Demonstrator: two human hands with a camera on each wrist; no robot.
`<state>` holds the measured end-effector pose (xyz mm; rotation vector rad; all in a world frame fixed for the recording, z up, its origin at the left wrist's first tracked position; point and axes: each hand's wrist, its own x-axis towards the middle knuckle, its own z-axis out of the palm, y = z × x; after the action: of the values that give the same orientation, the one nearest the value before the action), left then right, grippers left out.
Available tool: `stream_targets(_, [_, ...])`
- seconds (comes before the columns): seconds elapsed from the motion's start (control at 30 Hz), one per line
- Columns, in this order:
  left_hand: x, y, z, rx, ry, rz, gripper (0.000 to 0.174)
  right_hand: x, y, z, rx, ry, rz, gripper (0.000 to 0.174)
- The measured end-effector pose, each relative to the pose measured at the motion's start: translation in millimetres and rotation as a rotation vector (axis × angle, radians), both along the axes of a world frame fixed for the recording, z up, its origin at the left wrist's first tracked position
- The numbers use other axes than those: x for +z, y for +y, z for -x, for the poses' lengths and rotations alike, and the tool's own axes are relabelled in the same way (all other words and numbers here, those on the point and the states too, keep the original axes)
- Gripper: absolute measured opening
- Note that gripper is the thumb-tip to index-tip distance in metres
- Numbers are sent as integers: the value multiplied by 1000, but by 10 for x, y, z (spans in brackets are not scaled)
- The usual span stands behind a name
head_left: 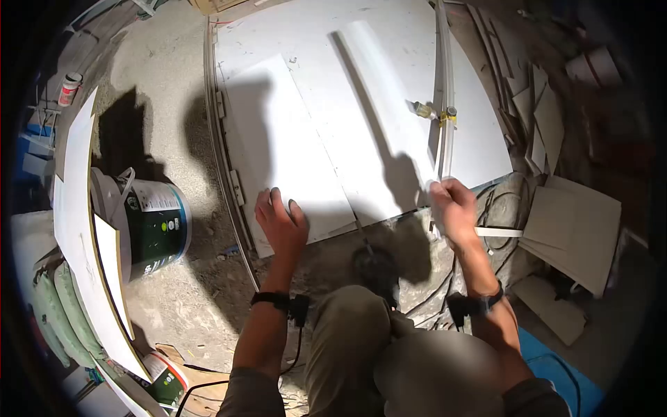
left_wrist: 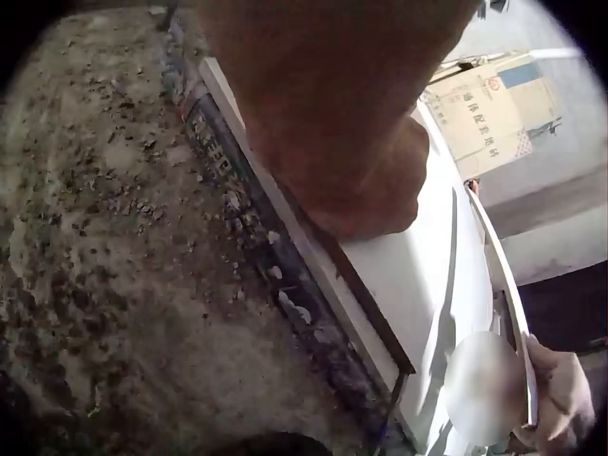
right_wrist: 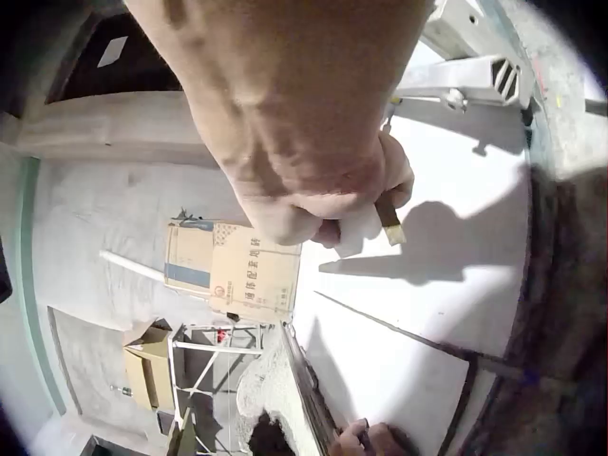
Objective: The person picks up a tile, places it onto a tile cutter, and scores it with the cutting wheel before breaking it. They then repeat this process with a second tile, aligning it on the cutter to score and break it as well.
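My right hand [head_left: 455,212] grips the near end of a long narrow white board strip [head_left: 389,90], which slants up and away over a large white panel [head_left: 326,42]. The strip casts a dark shadow on the panel. In the right wrist view, the strip's brownish cut end [right_wrist: 390,223] sticks out beside the fingers. My left hand [head_left: 281,226] rests on the near end of another white board piece [head_left: 306,167] at the left side of the panel. From the left wrist, that hand [left_wrist: 380,195] shows at the board's edge, its fingertips hidden.
Metal rails [head_left: 448,62] run along both sides, the right one carrying a yellow clamp-like fitting [head_left: 424,110]. White board pieces [head_left: 76,208] lean beside a bucket [head_left: 160,222] at left. Offcuts [head_left: 577,222] and cables [head_left: 504,201] lie at right. A cardboard box [right_wrist: 256,271] stands beyond.
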<state>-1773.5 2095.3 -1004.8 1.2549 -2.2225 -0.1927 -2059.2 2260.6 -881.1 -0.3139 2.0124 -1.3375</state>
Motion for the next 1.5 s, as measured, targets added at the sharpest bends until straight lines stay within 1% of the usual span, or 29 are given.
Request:
stream_targets(0.03, [1,-2,8,4,2,4,43,120,253,44,-33,52,-35,18])
stream_targets(0.1, [17,10,13,-3,26,-19,45,103,841,136,-73,291,-22,21])
stream_targets(0.23, [37,-8,33,-36,4,1,46,0,1843,110,-251,497,-97,28])
stream_targets(0.3, [85,3,86,4,7,-40,56,-205,2348,44,-382,507,-125,30])
stream_targets(0.33, [65,-25,154,1,12,-37,56,-208,2483,-41,-405,488,-161,28])
stream_targets(0.37, [28,-64,242,96,-33,-83,71,-384,2775,-74,-445,411,-73,28])
stream_targets(0.4, [5,-90,332,188,-81,-133,87,-402,2906,-171,-471,413,-120,25])
stream_targets(0.43, [30,-120,444,179,-80,-135,87,-405,2969,-242,-498,416,-166,23])
stream_targets(0.47, [80,-160,576,265,-149,-222,99,-336,2892,-341,-602,325,-158,17])
stream_targets(0.5, [136,-210,700,351,-220,-307,110,-359,2956,-365,-614,326,-158,17])
stream_targets(0.53, [158,-295,760,362,-236,-393,119,-435,3057,-408,-619,295,-174,15])
stream_targets(0.57, [147,-352,834,355,-235,-386,119,-548,3169,-454,-622,263,-186,13])
stream_targets(0.6, [130,-407,893,422,-272,-425,121,-803,3431,-457,-668,172,-166,14])
stream_targets(0.63, [127,-458,926,494,-307,-461,122,-975,3555,-496,-684,187,-160,15])
stream_targets(0.67, [283,-507,936,474,-321,-582,125,-1028,3585,-531,-678,181,-202,16])
stream_targets(0.73, [276,-498,957,480,-343,-556,125,-1088,3609,-559,-669,168,-240,18])
stream_targets(0.8, [245,-468,1007,468,-376,-528,126,-1071,3619,-538,-428,207,-347,15])
stream_targets(0.83, [238,-447,1034,474,-372,-522,126,-1089,3597,-528,-423,207,-338,15])
stream_targets(0.9, [245,-450,1043,453,-351,-512,126,-1166,3484,-467,-29,982,-763,14])
stream_targets(0.93, [326,-477,1018,461,-357,-561,123,-818,3025,-492,-68,845,-623,13])
stream_targets(0.97, [280,-490,941,475,-353,-556,123,-537,2666,-480,9,642,-444,12])
stream_targets(1.03, [124,-470,793,505,-255,-459,119,-395,2126,-476,233,531,-338,14])
stream_targets(1.1, [286,-326,662,508,-221,-404,113,-92,1361,-614,325,339,-220,18])
stream_targets(1.17, [342,-241,516,488,-225,-462,96,-82,733,-669,454,300,-160,21])
stream_targets(1.23, [243,-171,327,446,-194,-451,94,-197,157,-727,553,472,-8,24])
stream_targets(1.3, [119,-109,171,408,-169,-445,92,-443,-311,-748,613,463,-25,29])
stream_targets(1.37, [41,-99,94,413,-158,-408,91,-619,-679,-741,668,318,-143,34])
stream_targets(1.4, [127,-99,81,395,-79,-527,90,-756,-807,-740,689,262,-177,39])
stream_targets(1.5, [24,-100,11,387,18,-516,90,-900,-982,-791,651,235,-228,33])
